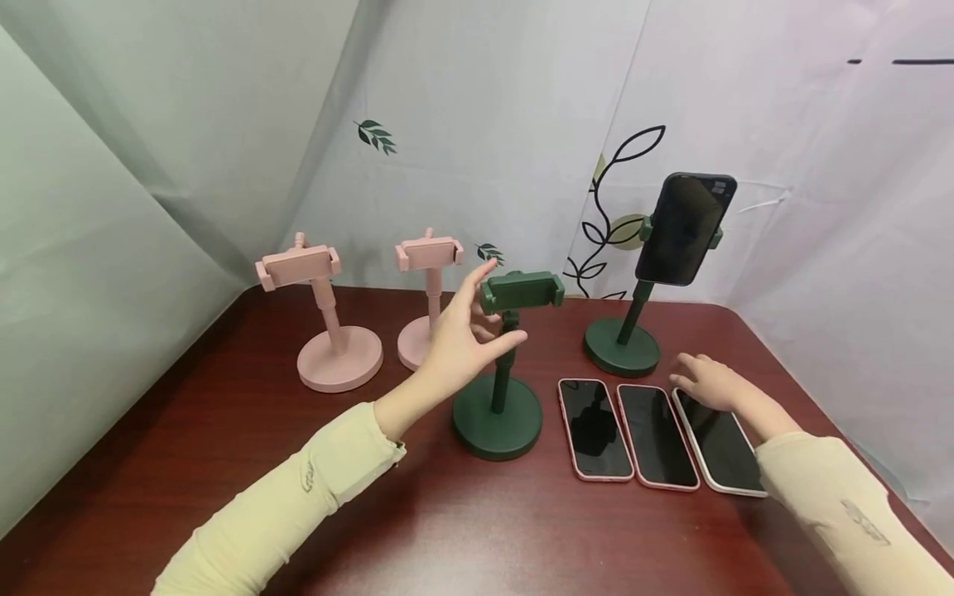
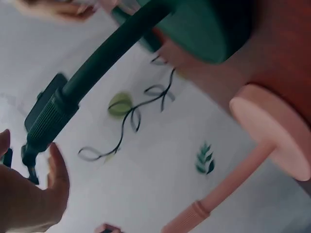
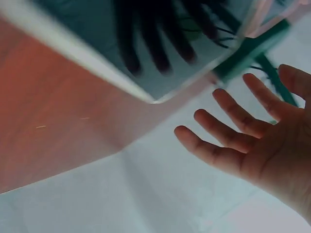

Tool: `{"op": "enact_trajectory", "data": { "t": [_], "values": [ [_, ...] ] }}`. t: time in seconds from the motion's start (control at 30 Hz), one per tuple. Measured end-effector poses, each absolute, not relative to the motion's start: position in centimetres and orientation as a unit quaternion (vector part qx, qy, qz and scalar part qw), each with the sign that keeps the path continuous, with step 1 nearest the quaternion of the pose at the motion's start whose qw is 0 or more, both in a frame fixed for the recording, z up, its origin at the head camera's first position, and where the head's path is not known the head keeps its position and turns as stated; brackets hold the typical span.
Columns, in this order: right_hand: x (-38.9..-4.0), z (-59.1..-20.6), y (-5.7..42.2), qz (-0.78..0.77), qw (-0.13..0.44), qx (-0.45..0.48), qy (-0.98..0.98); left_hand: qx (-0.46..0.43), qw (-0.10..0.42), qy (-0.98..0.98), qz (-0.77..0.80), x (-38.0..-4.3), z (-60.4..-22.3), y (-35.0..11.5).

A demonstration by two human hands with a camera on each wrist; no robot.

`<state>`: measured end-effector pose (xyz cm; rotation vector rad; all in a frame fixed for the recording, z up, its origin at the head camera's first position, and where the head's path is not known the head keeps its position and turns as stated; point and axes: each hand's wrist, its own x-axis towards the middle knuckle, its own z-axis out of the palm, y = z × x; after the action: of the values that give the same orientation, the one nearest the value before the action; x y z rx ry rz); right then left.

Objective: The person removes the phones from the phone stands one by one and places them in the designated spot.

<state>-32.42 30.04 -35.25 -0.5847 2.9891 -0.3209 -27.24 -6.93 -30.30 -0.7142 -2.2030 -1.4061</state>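
My left hand (image 1: 453, 341) is around the upper part of the nearer green phone stand (image 1: 498, 422), its thumb and fingers spread apart at the holder. In the left wrist view the thumb and a finger of the left hand (image 2: 31, 201) lie on either side of the stand's top, with a gap showing. Over the far end of the white-edged phone (image 1: 725, 451) hovers my right hand (image 1: 711, 383). The right wrist view shows the right hand (image 3: 272, 148) with fingers extended and holding nothing, mirrored in that phone's dark screen (image 3: 141, 43).
Two pink-edged phones (image 1: 595, 430) lie left of the white-edged one, screens up. Behind them a second green stand (image 1: 622, 348) carries a black phone (image 1: 686, 228) upright. Two pink stands (image 1: 339, 360) stand at the back left. A white curtain (image 1: 477, 108) borders the brown table (image 1: 224, 463).
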Motion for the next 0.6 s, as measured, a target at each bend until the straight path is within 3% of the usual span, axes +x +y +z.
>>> {"op": "enact_trajectory", "data": {
  "t": [0.1, 0.2, 0.43, 0.6],
  "values": [
    [-32.3, -34.0, 28.8, -0.139, 0.001, -0.217, 0.966, -0.227, 0.156, -0.809, -0.519, -27.2, -31.3, -6.9],
    [-31.6, -32.5, 27.2, -0.172, -0.036, -0.233, 0.957, -0.208, 0.132, -0.822, -0.513, -27.3, -32.3, -6.8],
    [-29.3, -30.6, 22.3, -0.213, -0.132, -0.267, 0.93, -0.174, 0.124, -0.821, -0.53, -27.7, -33.6, -6.5],
    [-28.1, -30.9, 19.5, -0.221, -0.149, -0.294, 0.918, -0.165, 0.14, -0.812, -0.542, -27.5, -34.0, -6.3]
  ]
}}
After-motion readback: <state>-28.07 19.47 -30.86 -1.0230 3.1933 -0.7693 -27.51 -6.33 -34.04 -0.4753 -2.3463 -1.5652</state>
